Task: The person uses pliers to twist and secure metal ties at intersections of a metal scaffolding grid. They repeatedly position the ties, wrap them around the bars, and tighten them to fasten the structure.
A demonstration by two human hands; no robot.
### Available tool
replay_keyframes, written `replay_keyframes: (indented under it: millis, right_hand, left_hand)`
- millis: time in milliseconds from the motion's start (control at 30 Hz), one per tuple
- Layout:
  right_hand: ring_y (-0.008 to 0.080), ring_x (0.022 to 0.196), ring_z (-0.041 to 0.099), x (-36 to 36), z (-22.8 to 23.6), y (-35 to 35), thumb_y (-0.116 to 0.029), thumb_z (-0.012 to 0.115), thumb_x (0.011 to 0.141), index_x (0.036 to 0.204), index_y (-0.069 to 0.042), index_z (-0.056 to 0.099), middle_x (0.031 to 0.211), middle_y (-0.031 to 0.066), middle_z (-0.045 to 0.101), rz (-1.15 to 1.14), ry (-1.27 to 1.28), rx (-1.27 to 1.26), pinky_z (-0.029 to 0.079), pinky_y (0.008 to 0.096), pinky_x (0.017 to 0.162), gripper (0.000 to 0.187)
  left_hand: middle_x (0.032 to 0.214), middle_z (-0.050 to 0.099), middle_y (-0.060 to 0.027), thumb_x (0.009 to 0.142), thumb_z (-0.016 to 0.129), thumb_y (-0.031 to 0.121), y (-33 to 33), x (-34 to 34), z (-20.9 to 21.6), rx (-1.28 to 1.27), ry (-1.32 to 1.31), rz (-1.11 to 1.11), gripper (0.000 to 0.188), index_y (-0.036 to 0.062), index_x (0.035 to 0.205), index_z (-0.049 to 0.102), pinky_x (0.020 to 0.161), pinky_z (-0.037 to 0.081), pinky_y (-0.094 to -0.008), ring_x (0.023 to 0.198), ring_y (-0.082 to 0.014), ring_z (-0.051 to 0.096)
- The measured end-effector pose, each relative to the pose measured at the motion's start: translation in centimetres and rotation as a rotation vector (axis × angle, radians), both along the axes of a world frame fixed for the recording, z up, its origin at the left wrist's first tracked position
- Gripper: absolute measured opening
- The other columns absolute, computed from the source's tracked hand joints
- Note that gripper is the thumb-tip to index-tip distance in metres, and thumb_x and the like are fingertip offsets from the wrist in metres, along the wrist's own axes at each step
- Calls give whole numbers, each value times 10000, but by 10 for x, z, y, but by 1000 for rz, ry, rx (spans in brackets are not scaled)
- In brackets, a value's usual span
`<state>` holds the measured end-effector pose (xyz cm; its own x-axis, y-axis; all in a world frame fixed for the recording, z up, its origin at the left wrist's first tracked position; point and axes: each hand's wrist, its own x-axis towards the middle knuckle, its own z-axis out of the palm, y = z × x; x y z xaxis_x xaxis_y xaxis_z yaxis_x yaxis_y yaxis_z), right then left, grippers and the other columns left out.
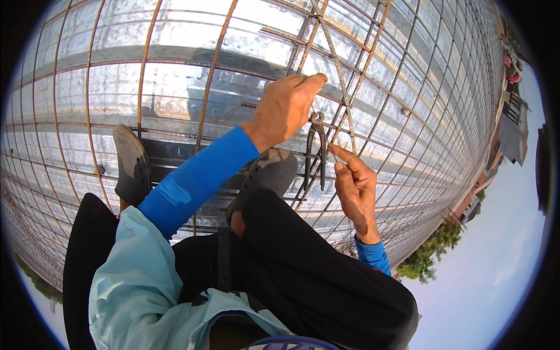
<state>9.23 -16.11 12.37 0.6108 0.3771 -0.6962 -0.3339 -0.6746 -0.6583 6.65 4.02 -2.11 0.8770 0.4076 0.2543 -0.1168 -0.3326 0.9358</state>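
Observation:
Steel pincers (315,153) with dark handles rest at a crossing of rusty reinforcing bars (345,99), jaws up and handles hanging down, with neither hand on them. Above and left of their jaws, my left hand (287,109) is closed, and a thin tie wire (313,107) shows just below its fingers. To the right of the handles, my right hand (356,189) pinches thin wire between thumb and forefinger. Most of the wire is too fine to trace between the hands.
A wide mesh of bars (88,99) lies over ribbed, shiny metal decking (181,87). My dark clogs (132,163) stand on the mesh at the lower left and middle. Beyond the deck's right edge are trees (429,251), roofs (513,137) and sky.

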Motion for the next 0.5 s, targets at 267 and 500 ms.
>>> replay_keyframes:
  millis: [267,500]
  right_hand:
    - [2,463,289,6,2,-1,-140,553,1071,1348,38,632,564,-104,402,-61,-68,18,204,222,448,338]
    - [-1,469,301,3,0,7,-97,532,1057,1333,54,637,574,-103,418,-83,-94,-39,216,217,453,332]
  left_hand:
    - [835,714,-202,968,637,37,-9,1,20,-475,278,-31,317,-69,1267,639,607,536,-375,671,-294,674]
    - [767,694,-188,1027,637,182,-6,9,10,-233,305,-55,336,-85,1229,671,581,518,-344,592,-230,631]
